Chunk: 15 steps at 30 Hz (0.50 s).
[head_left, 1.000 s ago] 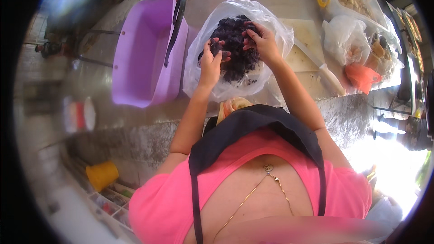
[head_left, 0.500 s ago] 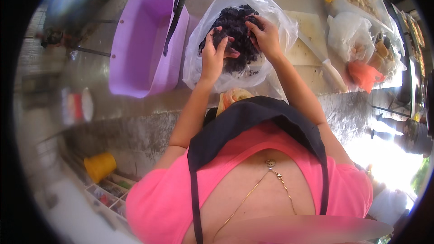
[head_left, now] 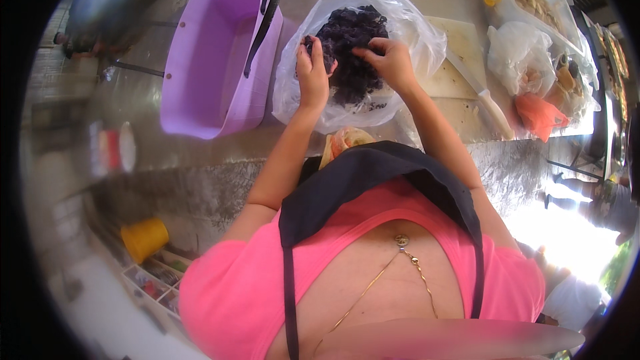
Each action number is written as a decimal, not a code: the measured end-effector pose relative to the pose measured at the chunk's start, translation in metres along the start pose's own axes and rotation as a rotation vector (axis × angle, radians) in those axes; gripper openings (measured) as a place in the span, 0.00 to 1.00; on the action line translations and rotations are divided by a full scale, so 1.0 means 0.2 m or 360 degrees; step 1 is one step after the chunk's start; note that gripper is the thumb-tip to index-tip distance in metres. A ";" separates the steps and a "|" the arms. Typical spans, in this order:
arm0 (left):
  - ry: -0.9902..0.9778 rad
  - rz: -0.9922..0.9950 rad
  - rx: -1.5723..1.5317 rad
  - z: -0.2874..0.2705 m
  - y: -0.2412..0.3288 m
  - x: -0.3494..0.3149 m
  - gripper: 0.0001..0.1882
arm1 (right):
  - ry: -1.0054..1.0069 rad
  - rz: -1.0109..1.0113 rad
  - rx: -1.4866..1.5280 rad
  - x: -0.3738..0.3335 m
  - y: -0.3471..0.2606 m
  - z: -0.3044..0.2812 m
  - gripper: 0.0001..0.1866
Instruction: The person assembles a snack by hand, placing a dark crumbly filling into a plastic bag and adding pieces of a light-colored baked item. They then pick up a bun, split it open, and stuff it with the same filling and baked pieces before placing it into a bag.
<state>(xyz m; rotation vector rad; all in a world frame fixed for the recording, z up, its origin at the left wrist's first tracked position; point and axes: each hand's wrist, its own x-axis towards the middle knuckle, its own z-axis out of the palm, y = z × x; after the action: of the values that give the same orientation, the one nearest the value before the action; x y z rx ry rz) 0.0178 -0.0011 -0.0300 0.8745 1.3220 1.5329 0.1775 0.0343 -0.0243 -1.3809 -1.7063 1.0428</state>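
Note:
Dark, ruffled black fungus point(head_left: 353, 27) fills the middle of an open clear plastic bag point(head_left: 407, 17) on the worktop. My left hand point(head_left: 312, 77) is at the left of the heap, its fingers curled around a clump of the fungus. From the right, my right hand point(head_left: 392, 65) reaches over the bag with bent fingers, the tips down in the fungus. What lies under those fingertips is partly hidden.
A purple bin point(head_left: 207, 60) with a black handle stands left of the bag. To the right lie a white cutting board point(head_left: 460, 47), a white-handled knife point(head_left: 493, 110), an orange bag point(head_left: 541, 117), a knotted clear bag point(head_left: 520, 57) and a tub of pale pieces point(head_left: 533, 0).
My right hand has turned and lowered its fingertips toward the middle of the heap. My left hand has shifted slightly left, its clump still held. The view has shifted a little.

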 end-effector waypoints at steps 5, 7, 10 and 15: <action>-0.0020 0.0219 0.0370 -0.03 -0.08 0.11 0.10 | -0.0275 -0.0372 -0.0814 -0.14 0.00 0.04 0.18; -0.0039 0.0023 0.0212 -0.03 -0.09 0.13 0.11 | -0.0351 -0.0329 -0.1076 -0.18 0.00 0.12 0.19; -0.0239 -0.0066 -0.0161 -0.02 -0.09 0.11 0.10 | -0.0316 -0.0398 -0.1260 -0.18 0.03 0.19 0.16; -0.0546 -0.0478 -0.0379 -0.06 -0.01 0.08 0.15 | -0.0327 -0.0390 -0.0780 -0.13 0.07 0.14 0.15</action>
<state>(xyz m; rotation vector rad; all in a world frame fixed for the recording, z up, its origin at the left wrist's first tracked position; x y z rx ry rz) 0.0009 0.0092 -0.0345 0.7123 0.9505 1.2124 0.1647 0.0053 -0.0498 -1.3340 -2.3283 0.6705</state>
